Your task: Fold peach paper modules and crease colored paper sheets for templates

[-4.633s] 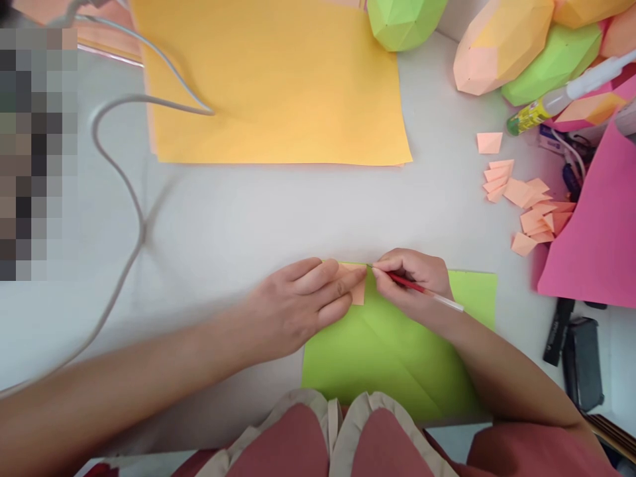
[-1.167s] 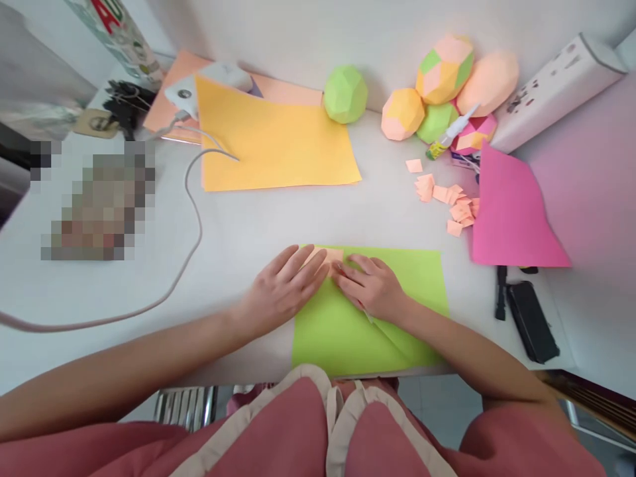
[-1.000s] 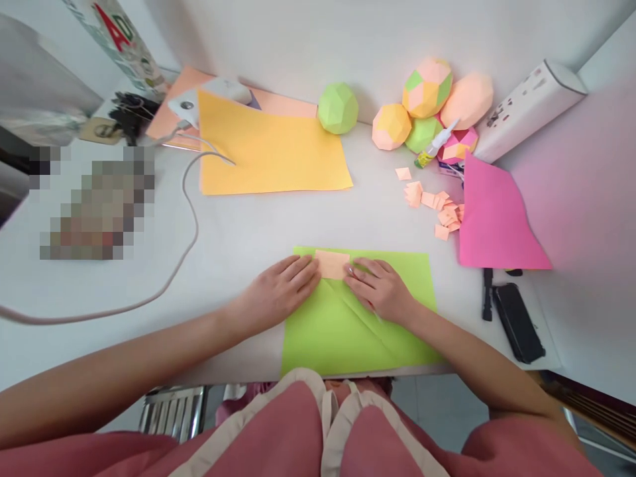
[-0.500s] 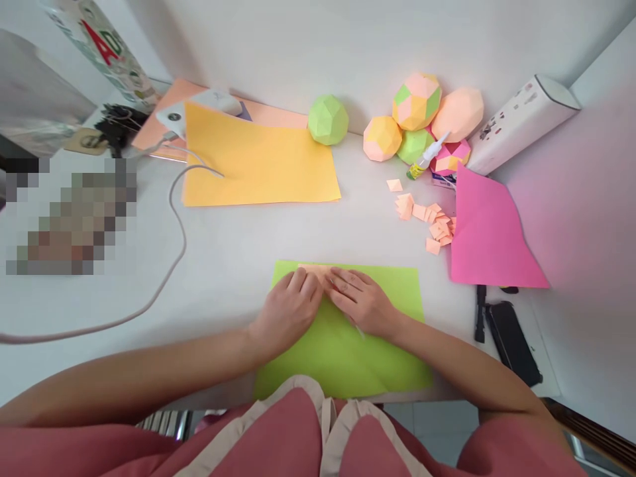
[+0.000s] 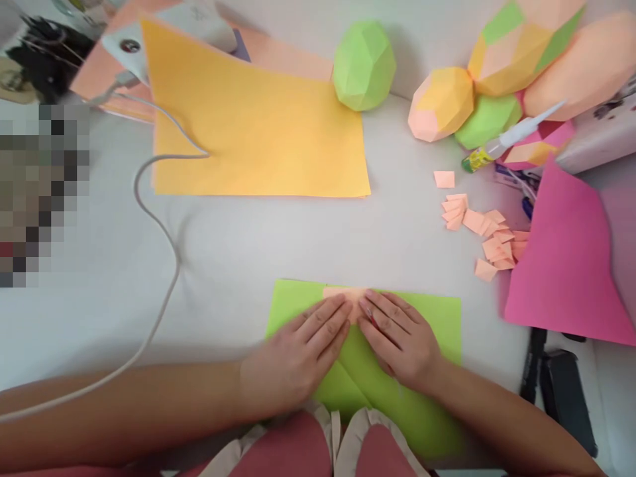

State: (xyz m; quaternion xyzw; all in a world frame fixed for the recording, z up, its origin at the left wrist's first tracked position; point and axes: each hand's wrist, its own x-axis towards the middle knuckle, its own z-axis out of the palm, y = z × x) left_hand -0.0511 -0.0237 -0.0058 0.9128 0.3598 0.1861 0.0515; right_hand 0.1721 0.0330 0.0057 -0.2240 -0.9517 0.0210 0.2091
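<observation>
A bright green sheet (image 5: 293,301) lies on the table with a small peach paper piece (image 5: 342,291) at its far edge. My left hand (image 5: 303,344) rests flat on the sheet, fingers stretched out, fingertips touching the peach piece. Across from it, my right hand (image 5: 402,338) leans on the same piece from the right. A slim pen (image 5: 370,315) with a reddish part sits between its fingers; most of the barrel is hidden, and a pale end shows faintly under the palm.
Folded peach paper bits (image 5: 497,242) lie to the right, beside a standing pink sheet (image 5: 571,265). Behind are faceted paper balls (image 5: 442,103), a glue bottle (image 5: 501,142) and a green paper ball (image 5: 365,66). Orange sheets (image 5: 258,139) and a white cable (image 5: 171,245) lie left.
The view has moved closer and tilted down. My left fingers, curled before, now lie stretched out on the peach piece. My right hand stays at the piece with the pen.
</observation>
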